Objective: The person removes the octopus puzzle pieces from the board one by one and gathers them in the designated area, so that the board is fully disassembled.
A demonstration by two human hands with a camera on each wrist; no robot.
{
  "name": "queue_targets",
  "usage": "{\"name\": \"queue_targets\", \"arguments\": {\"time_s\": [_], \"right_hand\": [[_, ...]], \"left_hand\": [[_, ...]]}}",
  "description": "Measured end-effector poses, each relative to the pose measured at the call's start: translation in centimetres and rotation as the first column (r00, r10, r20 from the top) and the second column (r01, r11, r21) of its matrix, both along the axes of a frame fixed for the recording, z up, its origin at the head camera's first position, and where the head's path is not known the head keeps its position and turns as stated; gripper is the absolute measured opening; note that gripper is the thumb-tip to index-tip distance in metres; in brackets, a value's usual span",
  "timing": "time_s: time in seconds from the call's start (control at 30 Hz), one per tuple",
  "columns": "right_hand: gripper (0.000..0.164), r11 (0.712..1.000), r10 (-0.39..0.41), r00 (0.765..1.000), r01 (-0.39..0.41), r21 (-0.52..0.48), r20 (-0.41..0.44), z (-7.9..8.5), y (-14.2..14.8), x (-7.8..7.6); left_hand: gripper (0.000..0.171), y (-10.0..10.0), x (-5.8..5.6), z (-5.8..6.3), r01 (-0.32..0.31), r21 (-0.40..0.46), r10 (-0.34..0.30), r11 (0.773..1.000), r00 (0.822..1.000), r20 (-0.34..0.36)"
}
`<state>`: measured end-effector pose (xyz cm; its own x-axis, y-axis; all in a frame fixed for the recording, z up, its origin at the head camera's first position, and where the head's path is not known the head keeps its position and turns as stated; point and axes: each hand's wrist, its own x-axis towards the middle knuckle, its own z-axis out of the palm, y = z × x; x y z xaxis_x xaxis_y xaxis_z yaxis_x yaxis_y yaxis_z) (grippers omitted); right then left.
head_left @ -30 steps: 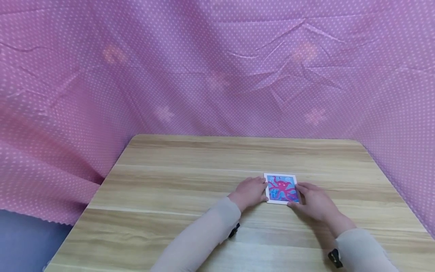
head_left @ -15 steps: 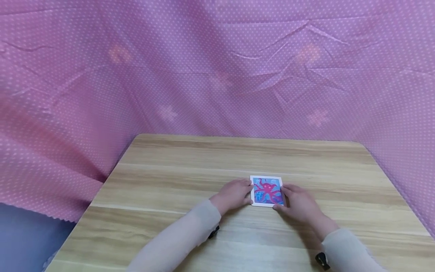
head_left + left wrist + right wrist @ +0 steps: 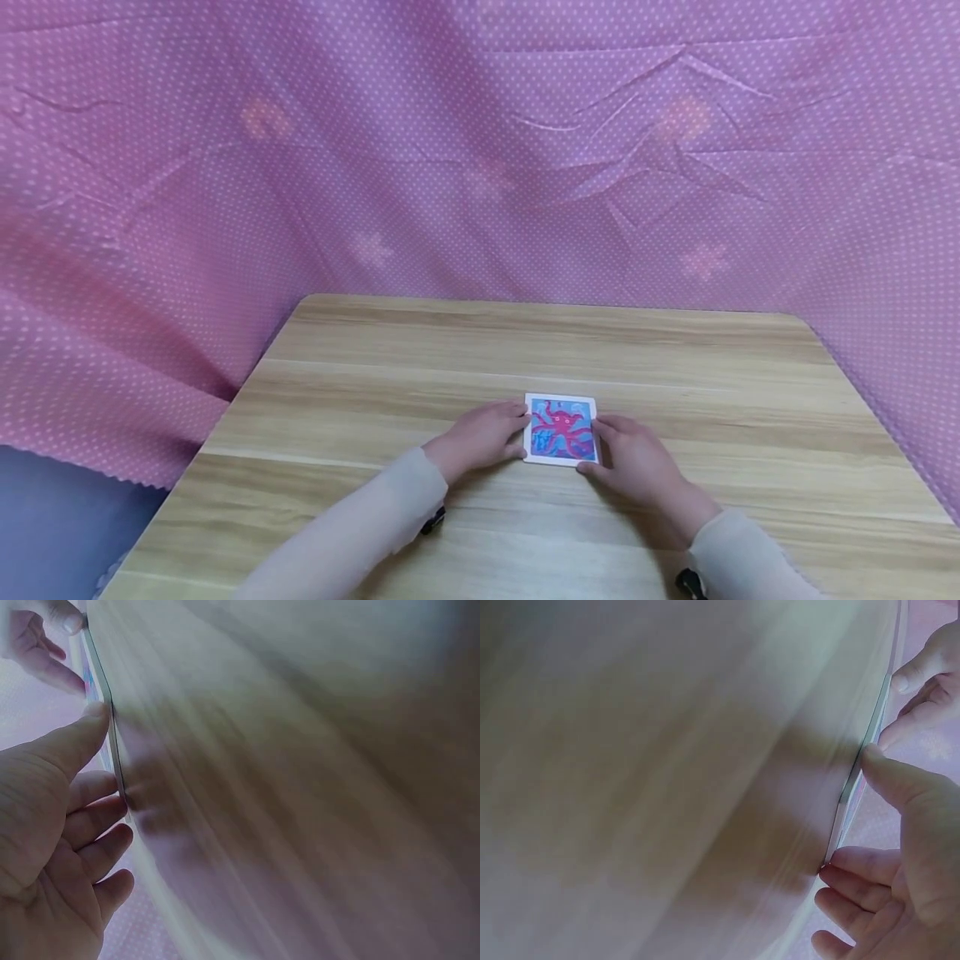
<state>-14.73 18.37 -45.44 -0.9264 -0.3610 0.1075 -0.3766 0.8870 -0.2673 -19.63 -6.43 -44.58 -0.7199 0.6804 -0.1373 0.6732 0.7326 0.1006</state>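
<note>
Pink curtain fabric [image 3: 480, 167] with white dots and pale flowers is hanging along the far, left and right sides of a wood-grain table [image 3: 360, 392], and a blue-grey surface [image 3: 67, 525] is showing at the lower left. On the tabletop a picture card [image 3: 561, 429] is lying flat, about midway between the left and right sides and well apart from the far edge. Its red octopus is pointing head to the far side, arms spreading toward the near side. Being almost square, the card is showing no clear long axis; its far and near edges are running nearly level, the right ends dipping slightly nearer. A white border is framing blue water that is turning purple toward the near right, and the wrist views are showing a thin edge.

At the card's left side, the left hand [image 3: 483, 433] is gripping, its thumb at the near corner and fingertips against the left edge. Opposite, the right hand [image 3: 636, 462] is gripping too, its thumb meeting the near edge and its fingertips touching the right edge. Each thumb is standing apart from its fingers. Pale sleeves [image 3: 360, 525] are covering both forearms, a black fastening [image 3: 433, 521] showing under each wrist.
</note>
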Motion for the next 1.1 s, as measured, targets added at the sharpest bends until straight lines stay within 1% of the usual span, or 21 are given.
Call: {"name": "queue_targets", "arguments": {"time_s": [0.2, 0.33, 0.53, 0.7, 0.87, 1.0, 1.1], "right_hand": [[0.071, 1.0, 0.01, 1.0, -0.01, -0.012, 0.012, 0.0, -0.7, 0.3], [0.07, 1.0, 0.024, 1.0, -0.024, -0.016, 0.002, 0.0, -1.1, 0.4], [0.067, 0.999, 0.033, 0.999, -0.034, -0.012, -0.001, 0.0, -1.4, 0.5], [0.068, 1.0, 0.029, 0.999, -0.029, -0.006, 0.028, 0.1, -1.4, 0.4], [0.064, 1.0, 0.003, 0.998, -0.001, -0.025, 0.063, 0.8, -1.5, -0.2], [0.059, 0.997, -0.012, 0.997, 0.018, -0.078, 0.073, 1.5, -1.8, -1.0], [0.054, 0.992, -0.017, 0.994, 0.031, -0.119, 0.112, 1.8, -2.4, -1.8]], "left_hand": [[0.06, -1.3, 0.6, 0.0, 0.009, 0.035, -0.009, 0.999, 1.0, 0.001], [0.06, -1.9, 0.9, -0.1, 0.001, 0.054, -0.001, 0.999, 1.0, 0.012], [0.059, -2.5, 1.1, -0.3, -0.021, 0.062, 0.019, 0.998, 0.999, 0.041], [0.059, -2.6, 1.2, -0.2, -0.036, 0.073, 0.032, 0.997, 0.998, 0.06], [0.057, -2.6, 1.3, -0.3, -0.058, 0.104, 0.05, 0.993, 0.995, 0.081], [0.055, -2.6, 1.4, -0.4, -0.074, 0.146, 0.061, 0.987, 0.994, 0.091], [0.054, -2.7, 1.4, -0.4, -0.078, 0.171, 0.063, 0.982, 0.994, 0.094]]}}
